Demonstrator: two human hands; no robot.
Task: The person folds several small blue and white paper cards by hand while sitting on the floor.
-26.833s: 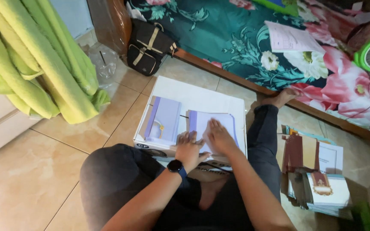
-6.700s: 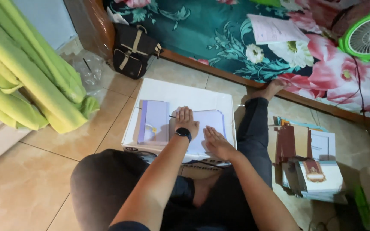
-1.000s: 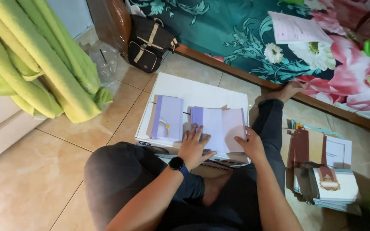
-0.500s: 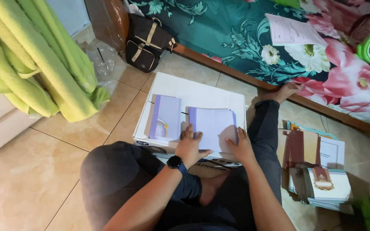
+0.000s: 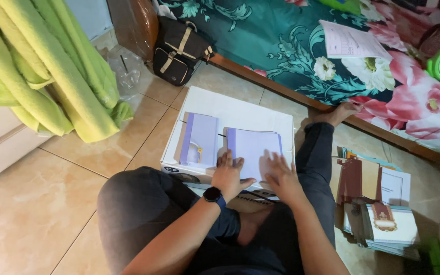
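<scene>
Both hands, left hand (image 5: 228,174) and right hand (image 5: 281,176), press flat, fingers spread, on a folded card (image 5: 254,148) atop the white box (image 5: 240,109).

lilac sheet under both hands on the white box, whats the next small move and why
Probably slide both palms outward to flatten it. The left hand and right hand lie flat on the near edge of the lilac sheet, which rests on the white box beside another lilac sheet. The far part looks unpressed, so a smoothing stroke seems the likely follow-up.

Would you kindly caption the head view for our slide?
Both hands, left and right, press a folded lilac sheet flat on a white box.
</scene>
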